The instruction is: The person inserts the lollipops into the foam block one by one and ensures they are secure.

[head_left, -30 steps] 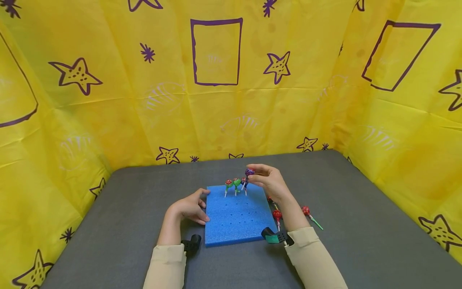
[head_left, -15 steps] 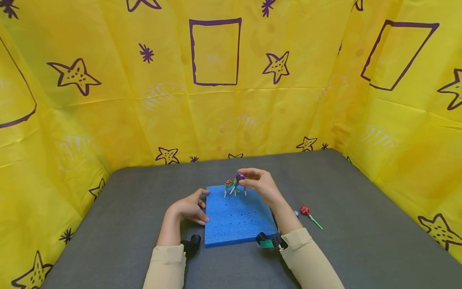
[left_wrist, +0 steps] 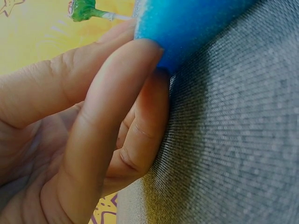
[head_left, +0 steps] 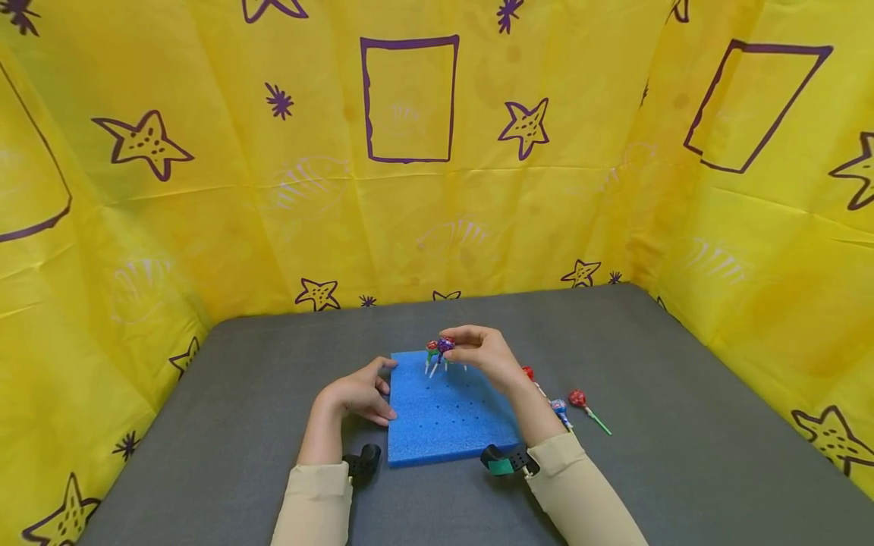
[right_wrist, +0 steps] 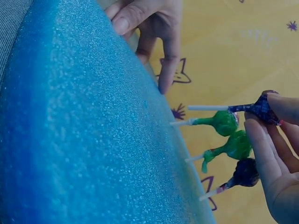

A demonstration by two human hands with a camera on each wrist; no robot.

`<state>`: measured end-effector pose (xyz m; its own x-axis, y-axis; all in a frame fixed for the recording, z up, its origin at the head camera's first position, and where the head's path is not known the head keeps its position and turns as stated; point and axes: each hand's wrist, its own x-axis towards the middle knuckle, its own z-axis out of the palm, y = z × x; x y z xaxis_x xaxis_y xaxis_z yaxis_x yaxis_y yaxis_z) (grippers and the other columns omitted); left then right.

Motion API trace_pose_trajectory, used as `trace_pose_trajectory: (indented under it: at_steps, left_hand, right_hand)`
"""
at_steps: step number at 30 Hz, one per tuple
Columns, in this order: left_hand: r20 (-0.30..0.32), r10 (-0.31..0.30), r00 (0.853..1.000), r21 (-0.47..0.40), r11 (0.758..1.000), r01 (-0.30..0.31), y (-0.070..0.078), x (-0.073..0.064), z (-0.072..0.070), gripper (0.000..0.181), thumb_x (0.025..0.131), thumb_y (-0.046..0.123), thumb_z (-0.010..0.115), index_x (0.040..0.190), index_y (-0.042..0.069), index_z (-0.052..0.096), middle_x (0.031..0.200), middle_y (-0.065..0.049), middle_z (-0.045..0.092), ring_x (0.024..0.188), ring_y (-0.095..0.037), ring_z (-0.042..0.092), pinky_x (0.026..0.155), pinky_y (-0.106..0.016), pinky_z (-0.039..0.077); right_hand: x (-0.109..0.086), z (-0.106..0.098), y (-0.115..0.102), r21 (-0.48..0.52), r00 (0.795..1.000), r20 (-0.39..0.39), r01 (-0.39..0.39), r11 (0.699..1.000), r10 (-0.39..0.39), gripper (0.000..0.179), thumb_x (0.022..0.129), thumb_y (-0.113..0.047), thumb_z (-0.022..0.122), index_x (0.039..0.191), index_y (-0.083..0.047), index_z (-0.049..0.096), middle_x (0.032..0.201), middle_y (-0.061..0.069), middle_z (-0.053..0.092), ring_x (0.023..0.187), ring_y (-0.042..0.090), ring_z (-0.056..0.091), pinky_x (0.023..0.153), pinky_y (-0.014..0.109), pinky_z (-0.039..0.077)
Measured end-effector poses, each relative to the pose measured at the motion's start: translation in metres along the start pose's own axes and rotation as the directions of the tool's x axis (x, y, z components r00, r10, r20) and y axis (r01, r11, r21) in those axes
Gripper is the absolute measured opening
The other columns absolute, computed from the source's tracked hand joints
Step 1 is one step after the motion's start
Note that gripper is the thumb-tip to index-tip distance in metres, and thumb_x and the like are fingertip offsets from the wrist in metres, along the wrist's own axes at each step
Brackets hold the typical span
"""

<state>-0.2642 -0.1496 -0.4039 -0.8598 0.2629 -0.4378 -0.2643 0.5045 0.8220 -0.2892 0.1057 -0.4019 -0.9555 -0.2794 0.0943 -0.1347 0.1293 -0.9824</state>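
In the head view a blue foam board [head_left: 454, 436] with small holes lies on the dark table. My left hand [head_left: 358, 390] rests against its left edge, thumb and fingertips touching the side. The right hand [head_left: 488, 358] pinches a purple lollipop [right_wrist: 262, 108] by its wrapped head, stick pointing down and to the left, over the back of the board. Two green lollipops [right_wrist: 225, 123] and a dark lollipop [right_wrist: 245, 172] stand with their sticks in the foam near the far edge. From the head camera, the right fingers partly cover this row.
To the right of the board lie a red lollipop [head_left: 577, 398] on a green stick, a blue lollipop [head_left: 560, 409] and another red one [head_left: 529, 372], partly hidden by the right forearm. Yellow patterned cloth [head_left: 410, 227] surrounds the table [head_left: 259, 425] at the back and sides.
My right hand has moved left and slightly down with the purple lollipop, across the standing row. The left hand and board stay in place.
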Motion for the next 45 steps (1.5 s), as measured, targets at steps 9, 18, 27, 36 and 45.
trace_pose_trajectory:
  at_steps: [9,18,27,36,45]
  left_hand:
    - [0.005,0.010,1.000,-0.006,1.000,-0.010,0.000,0.001,-0.001,0.089,0.080,-0.011,0.072,0.152,0.016,0.026,0.114,-0.018,0.046,0.073,-0.020,0.070,0.066,-0.032,0.064]
    - [0.005,0.006,1.000,-0.009,1.000,-0.006,0.000,0.001,0.001,0.091,0.080,-0.011,0.072,0.152,0.016,0.025,0.114,-0.018,0.047,0.073,-0.021,0.070,0.065,-0.032,0.064]
    - [-0.008,-0.010,1.000,-0.019,1.000,0.010,0.000,0.003,0.001,0.090,0.080,-0.011,0.073,0.152,0.018,0.026,0.114,-0.017,0.046,0.073,-0.021,0.071,0.065,-0.032,0.064]
    - [-0.013,-0.016,1.000,-0.003,1.000,0.016,0.001,0.002,0.002,0.090,0.080,-0.010,0.073,0.152,0.018,0.026,0.114,-0.017,0.047,0.073,-0.021,0.071,0.065,-0.031,0.064]
    - [-0.011,-0.014,1.000,0.001,1.000,0.014,0.002,0.002,0.002,0.090,0.081,-0.010,0.073,0.153,0.018,0.026,0.114,-0.017,0.047,0.073,-0.021,0.070,0.065,-0.031,0.064]
  right_hand:
    - [0.004,0.006,0.001,-0.057,0.996,0.091,0.030,0.998,-0.025,0.033,0.086,-0.012,0.075,0.119,-0.007,0.070,0.119,0.016,0.071,0.094,0.015,0.071,0.090,0.033,0.061]
    - [0.007,0.011,0.001,-0.104,0.991,0.133,0.033,0.994,-0.019,0.036,0.086,-0.011,0.075,0.121,-0.005,0.069,0.120,0.016,0.071,0.096,0.017,0.073,0.094,0.037,0.060]
    - [0.007,0.012,-0.002,-0.125,0.991,0.132,0.049,0.991,-0.032,0.034,0.086,-0.009,0.074,0.119,-0.004,0.070,0.116,0.016,0.072,0.095,0.017,0.073,0.091,0.037,0.062]
    - [0.008,0.009,0.000,-0.116,0.988,0.150,0.055,0.992,-0.037,0.034,0.086,-0.008,0.074,0.120,-0.005,0.070,0.117,0.016,0.072,0.096,0.017,0.073,0.091,0.035,0.062]
    - [0.008,0.008,-0.001,-0.148,0.977,0.206,0.088,0.985,-0.057,0.037,0.086,-0.009,0.074,0.122,0.000,0.068,0.122,0.019,0.070,0.106,0.026,0.071,0.094,0.038,0.060]
